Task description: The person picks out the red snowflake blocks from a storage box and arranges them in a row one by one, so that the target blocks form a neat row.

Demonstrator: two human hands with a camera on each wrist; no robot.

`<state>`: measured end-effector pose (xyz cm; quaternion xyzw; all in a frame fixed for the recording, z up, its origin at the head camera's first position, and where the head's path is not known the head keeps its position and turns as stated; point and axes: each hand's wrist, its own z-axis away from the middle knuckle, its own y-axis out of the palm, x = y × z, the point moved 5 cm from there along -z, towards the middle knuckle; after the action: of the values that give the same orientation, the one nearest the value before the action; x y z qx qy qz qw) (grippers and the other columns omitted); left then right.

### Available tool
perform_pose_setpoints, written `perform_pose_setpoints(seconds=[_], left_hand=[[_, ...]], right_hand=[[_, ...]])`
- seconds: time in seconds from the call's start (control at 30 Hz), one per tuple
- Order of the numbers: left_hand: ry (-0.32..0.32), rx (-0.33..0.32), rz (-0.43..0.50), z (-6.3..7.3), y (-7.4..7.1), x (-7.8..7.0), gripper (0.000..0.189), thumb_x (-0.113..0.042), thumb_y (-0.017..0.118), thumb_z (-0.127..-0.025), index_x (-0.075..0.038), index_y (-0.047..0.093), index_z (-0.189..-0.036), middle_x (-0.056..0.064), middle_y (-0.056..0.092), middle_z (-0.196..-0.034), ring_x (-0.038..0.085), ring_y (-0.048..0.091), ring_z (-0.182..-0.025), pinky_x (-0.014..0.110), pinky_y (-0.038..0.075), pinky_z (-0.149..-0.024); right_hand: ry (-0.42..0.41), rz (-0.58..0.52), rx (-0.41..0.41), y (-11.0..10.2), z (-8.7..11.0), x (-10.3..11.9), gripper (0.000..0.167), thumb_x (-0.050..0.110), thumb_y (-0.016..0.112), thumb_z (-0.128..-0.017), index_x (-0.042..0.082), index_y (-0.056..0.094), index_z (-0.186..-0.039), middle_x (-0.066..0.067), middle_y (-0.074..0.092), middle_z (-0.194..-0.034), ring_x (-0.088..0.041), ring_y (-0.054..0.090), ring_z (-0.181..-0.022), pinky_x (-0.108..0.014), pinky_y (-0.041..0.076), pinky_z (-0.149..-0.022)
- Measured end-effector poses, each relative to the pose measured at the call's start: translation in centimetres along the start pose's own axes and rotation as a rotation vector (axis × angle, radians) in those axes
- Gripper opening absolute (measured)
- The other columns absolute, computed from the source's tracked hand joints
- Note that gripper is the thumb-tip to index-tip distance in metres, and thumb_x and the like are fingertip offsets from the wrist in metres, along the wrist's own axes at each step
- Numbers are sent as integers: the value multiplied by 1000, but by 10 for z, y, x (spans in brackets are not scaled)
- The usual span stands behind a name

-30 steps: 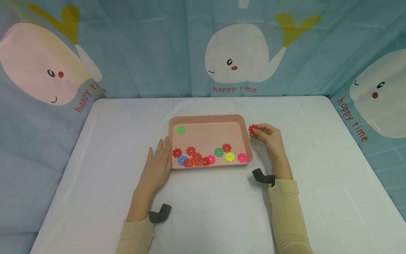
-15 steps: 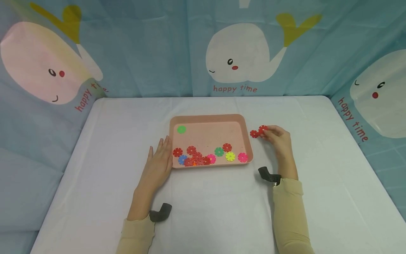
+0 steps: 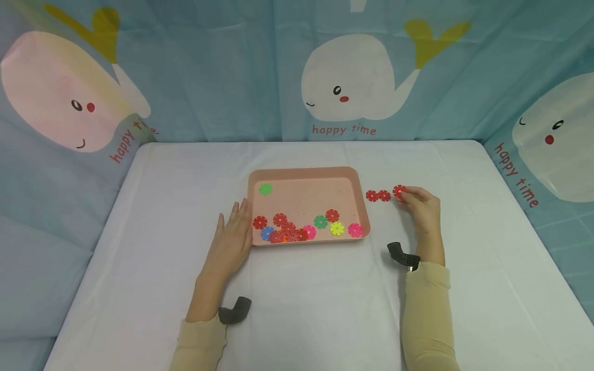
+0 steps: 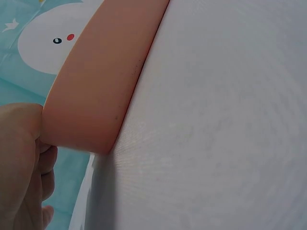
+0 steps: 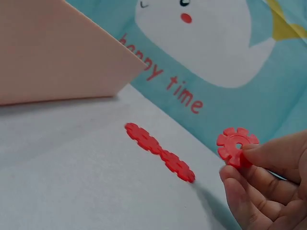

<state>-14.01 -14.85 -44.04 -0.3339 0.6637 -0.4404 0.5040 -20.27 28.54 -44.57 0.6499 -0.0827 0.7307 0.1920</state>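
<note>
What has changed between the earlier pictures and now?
The right hand moved right, away from the tray, and pinches a red disc. Two red discs now lie in a row on the table, apparently let go by it. The left hand and tray stayed put.

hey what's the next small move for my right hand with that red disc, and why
Probably lower the held red disc onto the white table at the far end of the row from the tray. Two red discs already lie there edge to edge, and your right hand pinches this one just past them, apparently above the table.
</note>
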Motion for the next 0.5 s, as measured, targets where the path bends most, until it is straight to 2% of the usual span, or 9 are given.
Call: perform_pose_setpoints(seconds=[0.2, 0.37, 0.5], left_hand=[[2, -4, 1, 0, -1, -1, 60, -21, 43, -98, -2, 20, -149, 11, 20, -155, 29, 14, -143, 56, 8, -112], [10, -14, 5, 1, -1, -1, 59, -19, 44, -97, 0, 22, -149, 12, 21, -154, 30, 16, -142, 57, 8, -111], [4, -5, 5, 1, -1, 0, 59, -20, 43, -98, -1, 20, -149, 11, 20, -155, 29, 15, -142, 56, 7, -112]], right_hand=[[37, 0, -76, -11, -2, -3, 13, -6, 63, -85, 5, 69, -82, 0, 69, -79, -11, 66, -69, -19, 54, -66], [74, 53, -110, -13, -4, -7, 12, -2, 65, -85, 8, 70, -80, 2, 66, -83, -9, 65, -71, -17, 53, -68], [67, 109, -121, -12, -5, -8, 10, 1, 68, -85, 8, 71, -79, 2, 65, -85, -7, 65, -71, -15, 52, -68]])
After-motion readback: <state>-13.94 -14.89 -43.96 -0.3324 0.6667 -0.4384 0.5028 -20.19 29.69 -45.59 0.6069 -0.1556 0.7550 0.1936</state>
